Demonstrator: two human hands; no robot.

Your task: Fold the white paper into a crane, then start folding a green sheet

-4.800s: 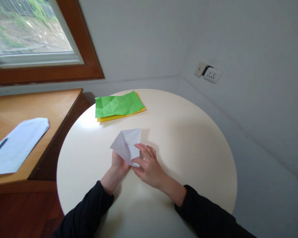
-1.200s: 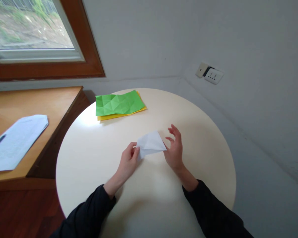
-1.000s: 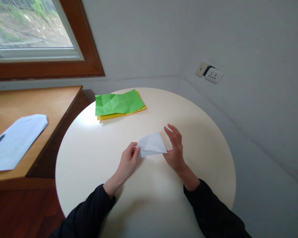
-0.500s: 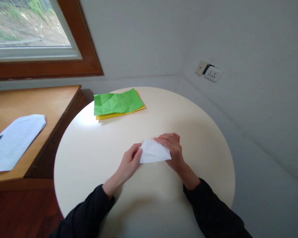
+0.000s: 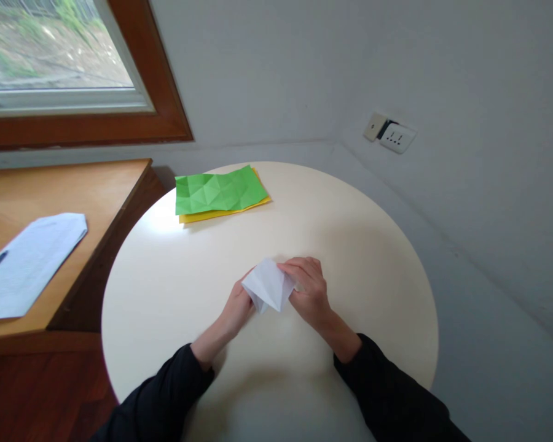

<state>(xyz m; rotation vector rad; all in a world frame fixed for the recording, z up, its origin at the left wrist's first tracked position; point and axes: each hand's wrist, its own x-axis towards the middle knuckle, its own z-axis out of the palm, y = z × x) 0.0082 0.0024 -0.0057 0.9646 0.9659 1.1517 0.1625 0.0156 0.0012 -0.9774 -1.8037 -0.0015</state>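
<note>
The white paper [image 5: 268, 283] is showing a partly worked stage: several folds are standing in it, while its flaps are spreading apart rather than lying flat. How many folds are remaining, this view is not revealing. The paper is sitting between the two hands, over the middle of the round surface [image 5: 368, 245]; whether its lower tips are touching is unclear. The left hand [image 5: 236, 310] is grasping its left side (the fingertips are mostly hiding behind it), and the right hand [image 5: 308, 290] is pinching its upper right edge, so both grips are holding paper. Plain and faceted, the piece is tapering into downward points, with a gap opening between layers. Beyond, a creased green sheet [image 5: 219, 192] is lying on a yellow sheet [image 5: 196, 218].
</note>
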